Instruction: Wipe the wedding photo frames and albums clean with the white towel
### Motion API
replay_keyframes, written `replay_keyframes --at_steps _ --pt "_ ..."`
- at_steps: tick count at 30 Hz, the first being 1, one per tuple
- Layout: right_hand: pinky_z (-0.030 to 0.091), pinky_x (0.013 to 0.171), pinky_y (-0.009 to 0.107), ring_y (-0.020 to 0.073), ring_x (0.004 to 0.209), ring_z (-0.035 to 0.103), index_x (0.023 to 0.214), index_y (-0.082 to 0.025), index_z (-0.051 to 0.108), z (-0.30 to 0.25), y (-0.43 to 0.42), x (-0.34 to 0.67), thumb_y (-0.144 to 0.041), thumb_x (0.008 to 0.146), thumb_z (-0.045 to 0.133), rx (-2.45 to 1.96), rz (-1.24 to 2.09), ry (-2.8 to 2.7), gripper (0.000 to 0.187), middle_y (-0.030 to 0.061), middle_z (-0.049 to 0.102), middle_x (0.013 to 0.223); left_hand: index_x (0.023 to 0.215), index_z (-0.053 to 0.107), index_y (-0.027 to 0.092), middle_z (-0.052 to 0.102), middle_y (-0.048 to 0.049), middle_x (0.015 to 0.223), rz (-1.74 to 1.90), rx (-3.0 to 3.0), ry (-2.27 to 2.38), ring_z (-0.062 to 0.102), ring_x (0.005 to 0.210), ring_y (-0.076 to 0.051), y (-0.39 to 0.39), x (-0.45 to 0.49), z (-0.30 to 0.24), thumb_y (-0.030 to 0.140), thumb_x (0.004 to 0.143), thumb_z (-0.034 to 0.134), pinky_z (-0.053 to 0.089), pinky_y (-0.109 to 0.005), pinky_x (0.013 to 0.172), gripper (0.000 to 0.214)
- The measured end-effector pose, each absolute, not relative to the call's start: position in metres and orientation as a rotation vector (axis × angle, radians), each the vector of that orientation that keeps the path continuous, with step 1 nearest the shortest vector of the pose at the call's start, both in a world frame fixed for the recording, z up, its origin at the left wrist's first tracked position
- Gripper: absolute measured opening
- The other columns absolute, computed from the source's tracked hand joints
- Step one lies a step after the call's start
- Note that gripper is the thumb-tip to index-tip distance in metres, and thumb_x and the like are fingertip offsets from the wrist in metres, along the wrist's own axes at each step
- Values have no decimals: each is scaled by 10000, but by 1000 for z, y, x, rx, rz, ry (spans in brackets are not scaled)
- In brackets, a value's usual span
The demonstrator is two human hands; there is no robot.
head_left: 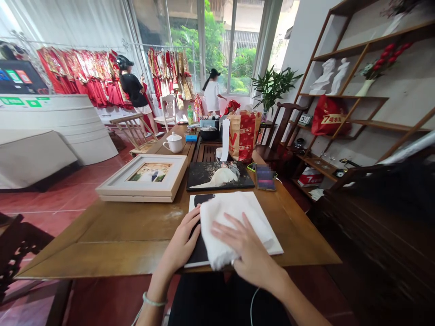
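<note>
At left on the wooden tabletop [136, 233], a framed photograph [149, 174] is lying face up in a broad pale frame. Rightward, the left hand [185, 237] is resting on the left edge of a flat photo panel [199, 256], fingers extended and unclenched. The panel is lying at the near edge, showing black at left and a white strip at right; a white cloth [216, 207] is covering its middle. The cloth is looking thick, fuzzy and folded, its near edge puckering. Upon it the right hand [243, 240] is lying flat, fingers fanned out, not clenching. Farther right, a phone [265, 177] is lying.
</note>
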State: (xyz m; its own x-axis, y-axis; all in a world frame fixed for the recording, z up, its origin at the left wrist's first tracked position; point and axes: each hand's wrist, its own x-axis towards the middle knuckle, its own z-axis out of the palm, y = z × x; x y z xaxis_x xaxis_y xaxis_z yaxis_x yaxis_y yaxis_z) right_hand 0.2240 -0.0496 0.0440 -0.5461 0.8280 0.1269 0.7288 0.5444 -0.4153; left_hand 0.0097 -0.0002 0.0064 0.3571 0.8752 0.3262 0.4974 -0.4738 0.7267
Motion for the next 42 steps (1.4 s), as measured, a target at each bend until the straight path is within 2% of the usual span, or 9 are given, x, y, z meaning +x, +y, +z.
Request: replay_keyframes --at_steps 4,8,15,21,30,34,36,39,42 --pt "-25 1149 530 185 1421 148 1389 -340 413 49 -87 238 -35 528 394 -1109 597 -2586 913 -99 379 1465 1325 516 228 411 -66 1474 963 2102 1159 344 1379 -229 -1 8 6 252 932 399 262 -438 1152 411" --pt "61 1161 504 163 1405 212 1368 -379 437 44 -91 276 -13 578 379 -1259 602 -2510 872 -101 435 1428 1323 513 226 409 -61 1474 948 2100 1190 328 1387 -219 -1 8 6 260 943 385 234 -442 1163 403" --pt "109 1128 570 230 1410 193 1396 -289 419 35 -7 301 -47 607 389 -1557 429 -2341 826 -23 368 1483 1332 503 246 413 -53 1472 951 2115 1182 331 1385 -218 0 7 4 258 948 386 242 -443 1161 401" --pt "24 1044 703 320 1416 93 1434 -274 347 45 35 238 -82 679 438 -1664 328 -2422 784 14 248 1538 1328 508 245 404 -57 1477 943 2113 1194 329 1386 -219 0 7 5 263 946 388 239 -439 1160 400" --pt "-52 1099 626 258 1430 43 1452 -324 291 49 -67 230 -48 515 411 -1256 422 -2670 984 -74 202 1545 1241 587 216 378 -66 1484 1028 2050 1292 286 1404 -229 1 7 1 251 943 372 209 -436 1167 369" --pt "-5 1145 551 194 1429 96 1445 -359 293 50 -91 252 -37 509 379 -1323 455 -2630 993 -129 255 1516 1252 580 204 393 -68 1474 1034 2013 1294 304 1396 -213 1 6 0 257 949 342 201 -417 1171 389" --pt "13 1151 542 198 1423 127 1435 -338 330 47 -88 251 -35 525 379 -1459 400 -2548 961 -117 299 1502 1240 591 198 417 -73 1460 1038 1997 1291 322 1387 -214 1 7 2 262 946 340 206 -418 1168 391" --pt "-21 1132 583 258 1424 100 1435 -269 359 42 -79 231 -44 552 408 -1591 298 -2423 913 -56 299 1512 1219 605 185 433 -85 1452 1071 1946 1298 346 1376 -223 0 7 5 285 941 344 225 -419 1160 394" --pt "-78 1122 583 273 1428 43 1444 -246 340 40 -76 200 -58 579 439 -1454 323 -2439 891 -32 244 1537 1201 614 189 415 -88 1467 1185 1873 1297 332 1384 -233 -1 6 10 332 939 352 232 -418 1154 397"
